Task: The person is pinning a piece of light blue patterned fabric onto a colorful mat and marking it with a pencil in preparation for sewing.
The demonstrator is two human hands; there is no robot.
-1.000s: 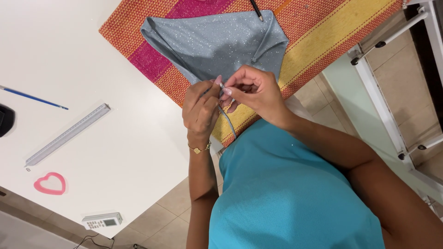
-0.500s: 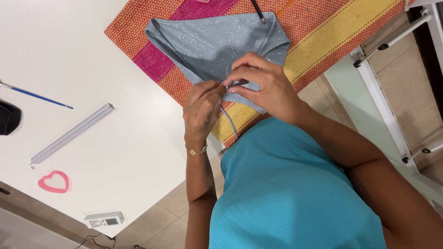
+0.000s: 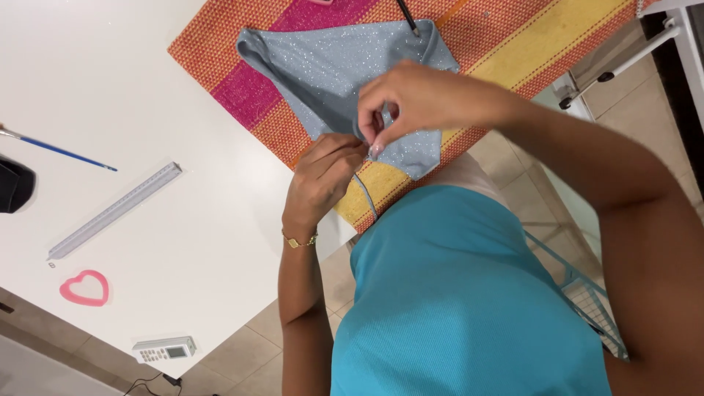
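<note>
A glittery grey-blue fabric piece (image 3: 337,70) lies on a striped orange, pink and yellow woven mat (image 3: 513,44) on the white table (image 3: 147,95). My left hand (image 3: 323,180), with a gold bracelet at the wrist, pinches the fabric's near edge where a thin grey strap (image 3: 365,196) hangs down. My right hand (image 3: 418,103) reaches over the fabric and pinches the same spot with fingertips touching the left hand's. Whether a needle is held is too small to tell.
On the table lie a clear ruler (image 3: 114,211), a pink heart shape (image 3: 85,287), a blue-handled paintbrush (image 3: 62,151), a white remote (image 3: 165,350) and a dark object (image 3: 13,185) at the left edge. A white metal rack (image 3: 631,51) stands right, over tiled floor.
My right hand has lifted and moved up over the fabric, the fingers still pinching at the same edge. The view has shifted a little.
</note>
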